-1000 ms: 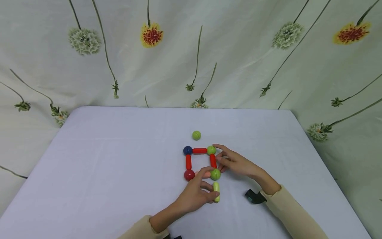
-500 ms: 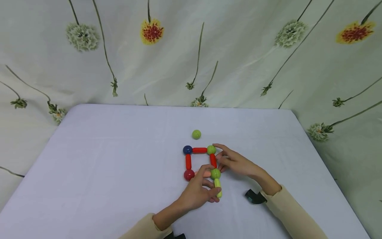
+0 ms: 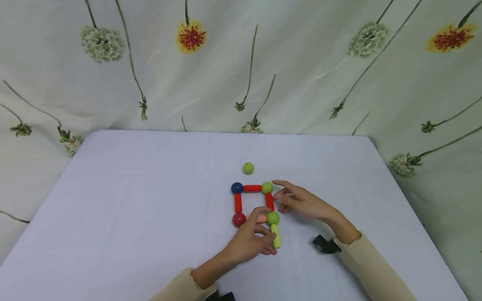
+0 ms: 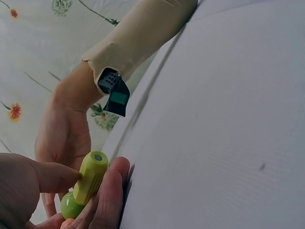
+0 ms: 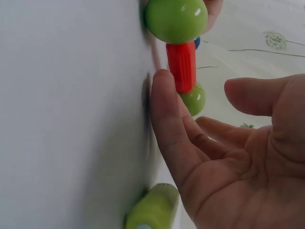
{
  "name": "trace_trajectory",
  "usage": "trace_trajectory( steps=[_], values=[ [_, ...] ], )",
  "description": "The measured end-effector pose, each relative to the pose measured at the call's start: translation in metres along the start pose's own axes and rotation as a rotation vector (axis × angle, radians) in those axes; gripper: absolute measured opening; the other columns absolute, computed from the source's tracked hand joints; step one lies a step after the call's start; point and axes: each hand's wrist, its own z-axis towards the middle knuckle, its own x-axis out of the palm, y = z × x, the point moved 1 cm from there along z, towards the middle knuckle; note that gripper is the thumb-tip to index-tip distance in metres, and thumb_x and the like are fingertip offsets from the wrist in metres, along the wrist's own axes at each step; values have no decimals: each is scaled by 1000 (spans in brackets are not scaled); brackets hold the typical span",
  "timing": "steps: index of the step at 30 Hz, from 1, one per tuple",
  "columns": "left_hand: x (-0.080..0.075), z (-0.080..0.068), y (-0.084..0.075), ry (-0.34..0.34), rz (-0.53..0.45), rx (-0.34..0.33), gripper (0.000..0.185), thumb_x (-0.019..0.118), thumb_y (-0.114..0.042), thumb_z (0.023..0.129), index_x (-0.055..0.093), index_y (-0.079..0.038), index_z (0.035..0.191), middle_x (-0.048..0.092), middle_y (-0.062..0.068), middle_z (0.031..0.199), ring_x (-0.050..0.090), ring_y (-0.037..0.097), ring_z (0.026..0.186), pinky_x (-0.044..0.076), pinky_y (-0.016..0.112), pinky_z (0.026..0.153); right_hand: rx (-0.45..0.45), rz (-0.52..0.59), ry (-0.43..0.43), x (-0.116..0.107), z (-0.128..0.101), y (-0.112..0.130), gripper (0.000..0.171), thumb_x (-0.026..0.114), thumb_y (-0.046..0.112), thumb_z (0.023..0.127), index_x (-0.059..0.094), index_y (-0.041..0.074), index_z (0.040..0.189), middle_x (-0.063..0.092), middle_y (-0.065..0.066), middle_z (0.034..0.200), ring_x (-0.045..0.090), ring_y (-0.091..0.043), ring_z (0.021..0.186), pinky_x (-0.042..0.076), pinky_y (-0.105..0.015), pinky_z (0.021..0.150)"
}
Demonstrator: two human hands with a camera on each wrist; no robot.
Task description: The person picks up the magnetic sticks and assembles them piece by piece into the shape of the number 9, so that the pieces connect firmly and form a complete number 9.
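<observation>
My left hand (image 3: pixel 246 241) pinches a yellow-green magnetic rod (image 3: pixel 276 237) between thumb and fingers, its grey tip showing in the left wrist view. The rod's far end meets a green ball (image 3: pixel 273 218). That ball is a corner of a flat square of red rods (image 3: pixel 252 188) and one salmon rod (image 3: pixel 257 218). Its other corners are a blue ball (image 3: pixel 237 188), a dark red ball (image 3: pixel 239 219) and another green ball (image 3: pixel 267 187). My right hand (image 3: pixel 303 201) stays beside the square's right side, fingers loosely bent, thumb apart, holding nothing.
A loose green ball (image 3: pixel 248 168) lies beyond the square on the white-covered table (image 3: pixel 150 209). In the right wrist view, another yellow-green piece (image 5: pixel 155 210) shows low beside the right hand. A flowered cloth (image 3: pixel 301 62) hangs behind the table.
My left hand has brought the yellow-green rod up against the near right green ball, closing the gap. My right hand has drawn slightly right, off the square.
</observation>
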Motion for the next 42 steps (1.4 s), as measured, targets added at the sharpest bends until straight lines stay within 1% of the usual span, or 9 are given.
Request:
trace_trajectory(
  steps=[3, 9, 15, 22, 25, 31, 35, 38, 42],
  values=[
    [0, 0, 0, -1, 3, 3, 60, 63, -13, 89, 30, -24, 137, 64, 12, 95, 71, 29, 73, 57, 36, 66, -4, -25, -22, -6, -3, 2, 47, 45, 16, 99, 32, 10, 144, 57, -18, 118, 66, -25, 88, 52, -37, 85],
    [1, 2, 2, -8, 6, -7, 63, 65, -13, 87, 29, -24, 138, 63, 11, 96, 71, 29, 72, 57, 35, 66, 17, -70, -75, -17, -8, 2, 46, 47, 22, 99, 37, 11, 142, 60, -15, 120, 66, -24, 88, 45, -43, 93],
    [1, 3, 3, -17, 10, -14, 64, 66, -13, 87, 29, -25, 138, 61, 10, 98, 70, 28, 71, 57, 35, 66, 33, -72, -86, -22, -8, 2, 44, 49, 22, 98, 40, 12, 140, 60, -14, 119, 66, -25, 90, 47, -41, 91],
    [2, 1, 1, -29, 36, -7, 65, 67, -15, 86, 30, -25, 139, 61, 9, 100, 70, 26, 70, 57, 34, 66, 18, -74, -84, -22, -7, 2, 42, 49, 20, 98, 43, 9, 137, 58, -16, 118, 66, -25, 89, 48, -42, 90],
    [1, -1, -1, -35, 67, 16, 64, 67, -15, 86, 32, -24, 139, 64, 10, 100, 70, 27, 70, 57, 34, 65, 19, -79, -91, -22, -7, 1, 41, 50, 21, 97, 44, 10, 137, 58, -16, 117, 67, -24, 88, 47, -43, 91],
    [-4, -4, -6, -33, 207, 67, 63, 67, -21, 86, 34, -20, 140, 67, 6, 100, 70, 19, 74, 56, 32, 70, 25, -95, -102, -23, -4, 1, 41, 52, 22, 96, 46, 10, 135, 58, -15, 117, 67, -23, 88, 48, -43, 91],
    [-7, -5, -6, -33, 252, 87, 60, 65, -22, 88, 36, -19, 140, 66, 5, 101, 69, 17, 76, 55, 30, 71, 7, -118, -105, -24, 2, 3, 41, 53, 24, 96, 47, 11, 134, 58, -15, 118, 66, -24, 89, 49, -42, 89],
    [-9, -5, -6, -31, 242, 92, 57, 64, -21, 88, 38, -18, 139, 66, 6, 101, 69, 18, 74, 56, 29, 69, -9, -139, -109, -26, 11, 6, 40, 54, 22, 95, 48, 12, 134, 58, -14, 120, 65, -25, 92, 51, -40, 87],
    [-9, -4, -4, -29, 218, 99, 53, 63, -19, 89, 40, -17, 137, 67, 7, 100, 70, 20, 73, 56, 29, 66, -43, -170, -111, -28, 29, 15, 40, 54, 19, 95, 48, 9, 133, 59, -15, 118, 64, -28, 94, 53, -39, 84]
  ],
)
